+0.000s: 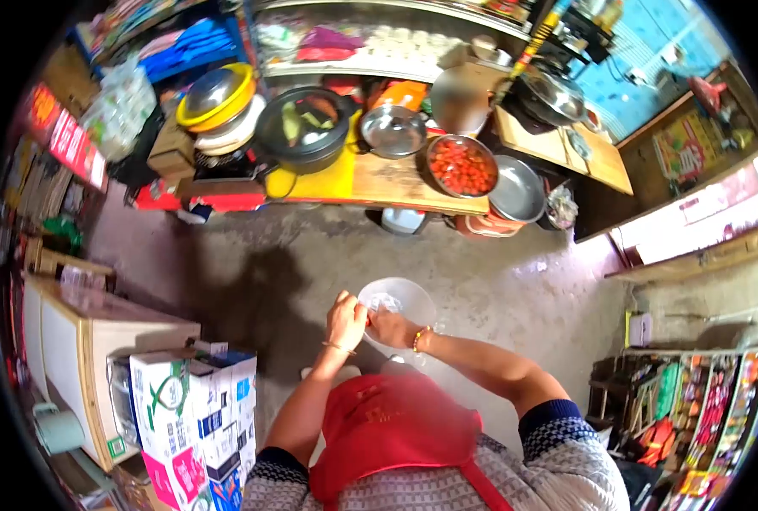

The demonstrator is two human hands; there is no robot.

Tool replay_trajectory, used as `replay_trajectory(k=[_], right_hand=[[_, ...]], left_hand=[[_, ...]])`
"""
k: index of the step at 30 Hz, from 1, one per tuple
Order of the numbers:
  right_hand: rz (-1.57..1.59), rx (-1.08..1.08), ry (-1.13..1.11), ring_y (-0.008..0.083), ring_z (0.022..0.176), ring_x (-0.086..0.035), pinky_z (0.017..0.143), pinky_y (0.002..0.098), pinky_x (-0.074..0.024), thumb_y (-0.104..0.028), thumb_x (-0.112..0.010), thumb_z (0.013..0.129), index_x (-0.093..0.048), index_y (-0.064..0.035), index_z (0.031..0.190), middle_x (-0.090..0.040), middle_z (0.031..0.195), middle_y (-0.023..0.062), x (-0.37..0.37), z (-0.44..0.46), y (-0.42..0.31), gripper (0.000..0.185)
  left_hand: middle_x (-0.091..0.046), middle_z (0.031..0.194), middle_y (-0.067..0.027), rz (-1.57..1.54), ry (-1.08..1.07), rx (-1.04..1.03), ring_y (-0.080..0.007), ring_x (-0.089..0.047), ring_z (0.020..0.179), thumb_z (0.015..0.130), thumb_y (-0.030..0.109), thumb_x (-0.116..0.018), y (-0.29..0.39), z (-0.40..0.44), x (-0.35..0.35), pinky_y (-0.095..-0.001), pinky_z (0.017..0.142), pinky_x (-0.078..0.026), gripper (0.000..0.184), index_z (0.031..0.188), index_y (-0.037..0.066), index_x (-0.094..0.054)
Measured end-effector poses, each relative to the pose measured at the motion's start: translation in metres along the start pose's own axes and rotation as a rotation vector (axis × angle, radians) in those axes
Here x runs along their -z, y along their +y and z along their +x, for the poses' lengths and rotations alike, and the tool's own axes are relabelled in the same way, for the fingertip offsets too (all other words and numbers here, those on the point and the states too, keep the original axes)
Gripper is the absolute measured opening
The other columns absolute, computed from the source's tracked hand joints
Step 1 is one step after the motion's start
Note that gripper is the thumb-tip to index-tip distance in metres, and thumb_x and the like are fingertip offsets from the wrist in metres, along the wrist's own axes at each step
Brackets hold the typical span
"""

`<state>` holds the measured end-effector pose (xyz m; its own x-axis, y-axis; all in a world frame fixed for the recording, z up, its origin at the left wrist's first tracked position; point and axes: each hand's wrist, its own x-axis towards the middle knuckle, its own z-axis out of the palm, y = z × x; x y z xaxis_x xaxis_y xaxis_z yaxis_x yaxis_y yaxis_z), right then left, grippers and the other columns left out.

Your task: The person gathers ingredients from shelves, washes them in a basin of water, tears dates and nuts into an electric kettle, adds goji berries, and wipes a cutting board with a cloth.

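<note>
Grey floor point(515, 272), pan-laden bench point(383, 180) beyond whitish basin point(416, 300); left hand point(346, 320) curled closed, right hand point(393, 329) of unclear grip

Printed cartons point(164, 400) beside a cabinet point(136, 334), yellow basin point(242, 100), plastic bag point(119, 106)

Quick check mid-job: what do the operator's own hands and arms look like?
Both hands are ungloved. The left hand has a thin wristband; the right hand has a yellowish, beaded-looking bracelet. Grey-and-white patterned sleeves end near the elbows in dark navy cuffs.
</note>
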<state>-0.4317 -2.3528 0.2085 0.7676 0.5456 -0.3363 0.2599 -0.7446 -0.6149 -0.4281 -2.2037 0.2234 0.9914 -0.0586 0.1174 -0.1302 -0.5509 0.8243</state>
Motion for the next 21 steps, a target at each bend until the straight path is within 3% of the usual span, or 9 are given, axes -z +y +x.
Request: replay_trajectory(k=[3,5,6,8,11,14,15,19,21], right_hand=[[0.138,-0.067,0.013,0.0439,0.072,-0.060,0.066,0.0498,-0.0487,-0.023,-0.044,0.091,-0.051,0.0015,0.104,-0.057,0.094,0.0277,0.025,-0.035,0.041,0.028],[-0.241,-0.248,-0.241,0.0390,0.085,-0.060,0.072,0.0467,-0.0495,-0.021,-0.044,0.091,-0.051,-0.0006,0.105,-0.057,0.096,0.0262,0.068,-0.059,0.050,0.026],[-0.233,-0.252,-0.230,0.0390,0.085,-0.060,0.072,0.0467,-0.0495,-0.021,-0.044,0.091,-0.051,-0.0006,0.105,-0.057,0.096,0.0262,0.076,-0.069,0.066,0.026],[-0.157,-0.307,0.207,0.0346,0.109,-0.051,0.079,0.0445,-0.0496,-0.018,-0.045,0.088,-0.051,-0.0001,0.112,-0.057,0.105,0.0227,0.087,-0.086,0.101,0.030],[0.083,-0.376,0.336,0.0318,0.112,-0.049,0.082,0.0425,-0.0469,-0.014,-0.050,0.085,-0.057,-0.0020,0.099,-0.059,0.101,0.0211,0.081,-0.088,0.141,0.019],[-0.055,-0.269,0.210,0.0363,0.104,-0.054,0.081,0.0447,-0.0469,-0.014,-0.053,0.083,-0.058,-0.0018,0.097,-0.060,0.100,0.0211,0.061,-0.068,0.183,0.019],[0.255,-0.360,0.243,0.0398,0.095,-0.058,0.079,0.0470,-0.0463,-0.015,-0.052,0.083,-0.058,-0.0013,0.096,-0.061,0.095,0.0230,0.077,-0.072,0.180,0.020],[0.156,-0.515,0.121,0.0383,0.084,-0.063,0.078,0.0459,-0.0486,-0.019,-0.052,0.084,-0.062,0.0034,0.086,-0.064,0.093,0.0233,0.132,-0.077,0.199,0.025],[-0.308,-0.272,0.082,0.0332,0.089,-0.062,0.078,0.0418,-0.0491,-0.025,-0.057,0.082,-0.061,-0.0002,0.094,-0.063,0.096,0.0210,0.169,-0.082,0.215,0.028]], left_hand=[[-0.051,0.077,-0.0184,-0.071,-0.083,0.002,-0.0392,-0.053,0.070,0.078,0.012,-0.052,0.017,-0.005,-0.057,-0.0465,0.063,-0.043,0.017,0.068,-0.001,-0.049],[-0.051,0.076,-0.0183,-0.064,-0.080,-0.019,-0.0391,-0.052,0.070,0.079,0.012,-0.053,0.029,-0.009,-0.093,-0.0461,0.062,-0.043,0.018,0.067,-0.001,-0.049],[-0.051,0.076,-0.0183,-0.074,-0.074,-0.027,-0.0390,-0.052,0.068,0.079,0.011,-0.054,0.034,-0.007,-0.109,-0.0460,0.062,-0.043,0.016,0.067,0.000,-0.049],[-0.051,0.075,-0.0182,-0.083,-0.072,-0.045,-0.0386,-0.052,0.069,0.079,0.008,-0.054,0.062,0.000,-0.124,-0.0454,0.063,-0.043,0.014,0.068,-0.001,-0.049],[-0.050,0.075,-0.0186,-0.113,-0.006,-0.091,-0.0386,-0.052,0.071,0.078,0.007,-0.053,0.092,0.018,-0.162,-0.0448,0.064,-0.043,0.013,0.069,-0.001,-0.048],[-0.050,0.076,-0.0191,-0.104,-0.024,-0.153,-0.0390,-0.051,0.072,0.078,0.006,-0.053,0.110,0.045,-0.189,-0.0445,0.065,-0.043,0.013,0.069,-0.002,-0.047],[-0.050,0.077,-0.0194,-0.111,-0.056,-0.124,-0.0396,-0.051,0.072,0.077,0.006,-0.053,0.111,0.055,-0.197,-0.0450,0.065,-0.043,0.012,0.070,-0.002,-0.048],[-0.050,0.076,-0.0184,-0.087,-0.134,-0.218,-0.0393,-0.051,0.070,0.077,0.006,-0.053,0.112,0.092,-0.223,-0.0461,0.063,-0.043,0.012,0.069,-0.001,-0.047],[-0.050,0.075,-0.0178,-0.102,-0.167,-0.220,-0.0389,-0.052,0.069,0.076,0.006,-0.053,0.117,0.112,-0.235,-0.0458,0.062,-0.043,0.012,0.069,-0.001,-0.047]])
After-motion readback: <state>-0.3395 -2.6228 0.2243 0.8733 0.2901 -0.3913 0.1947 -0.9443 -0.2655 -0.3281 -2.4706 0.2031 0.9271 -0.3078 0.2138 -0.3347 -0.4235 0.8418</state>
